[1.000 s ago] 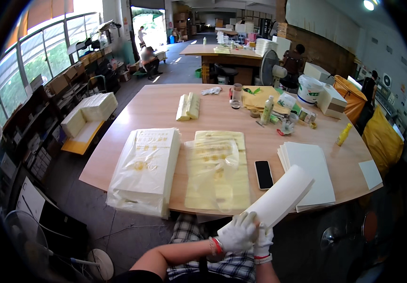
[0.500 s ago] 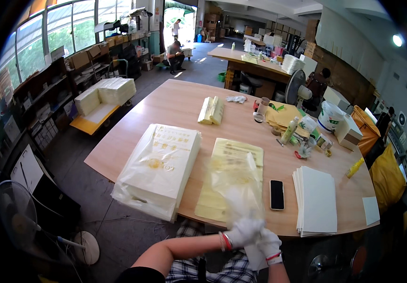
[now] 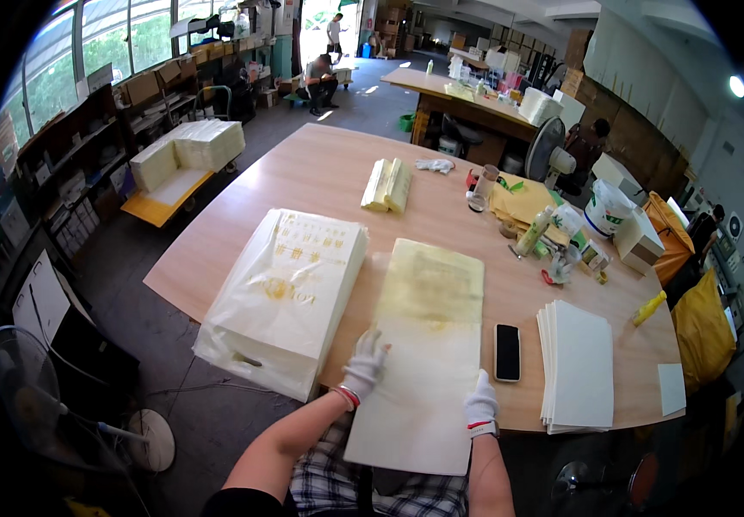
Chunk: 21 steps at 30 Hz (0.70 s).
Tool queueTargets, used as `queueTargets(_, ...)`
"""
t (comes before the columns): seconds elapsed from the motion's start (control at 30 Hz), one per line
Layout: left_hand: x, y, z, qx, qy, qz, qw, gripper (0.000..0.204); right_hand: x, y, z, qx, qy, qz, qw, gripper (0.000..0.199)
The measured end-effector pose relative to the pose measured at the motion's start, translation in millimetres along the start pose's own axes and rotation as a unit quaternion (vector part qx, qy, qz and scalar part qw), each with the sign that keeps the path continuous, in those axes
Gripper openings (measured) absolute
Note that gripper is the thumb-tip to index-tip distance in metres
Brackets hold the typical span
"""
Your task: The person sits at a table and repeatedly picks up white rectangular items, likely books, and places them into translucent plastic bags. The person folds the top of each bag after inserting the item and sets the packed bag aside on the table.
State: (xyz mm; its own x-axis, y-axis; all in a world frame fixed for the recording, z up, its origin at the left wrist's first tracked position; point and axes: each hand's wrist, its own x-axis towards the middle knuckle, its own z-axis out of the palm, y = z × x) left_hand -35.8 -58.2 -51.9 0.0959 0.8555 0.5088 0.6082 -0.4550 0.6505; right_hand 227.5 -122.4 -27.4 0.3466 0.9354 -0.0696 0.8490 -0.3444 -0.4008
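White oblong sheet (image 3: 415, 405), yellowish toward far end.
Long axis near-to-far; left hand (image 3: 366, 362) loosely spread against it, right hand's (image 3: 480, 403) grip unclear.

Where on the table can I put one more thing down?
The table is bare beyond the bagged stack, left of the yellow bundle, and between the white sheet stack and small white card. Crowded: around the white bucket, and front centre, at the white board.

The left hand (image 3: 361, 365) is being held forward, fingers (image 3: 369, 345) loosely parted, and the right hand (image 3: 480, 403) is being held apart.
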Motion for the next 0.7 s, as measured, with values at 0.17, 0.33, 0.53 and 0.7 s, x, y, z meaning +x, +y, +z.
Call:
queueTargets(0.17,-20,13,-26,-0.232,-0.024,-0.236,0.943,0.015,-41,-14,-33,-0.031,-0.076,-0.018,0.996,0.073)
queueTargets(0.33,-70,48,-59,-0.234,-0.049,-0.275,0.931,0.015,-107,1,-46,-0.026,-0.177,-0.078,0.981,0.085)
queueTargets(0.53,-130,56,-100,-0.070,-0.087,-0.122,0.986,0.019,-175,21,-38,0.083,-0.212,-0.061,0.972,0.081)
queueTargets(0.7,-162,101,-156,-0.094,-0.187,-0.131,0.969,0.018,-246,30,-45,0.109,-0.229,-0.055,0.966,0.070)
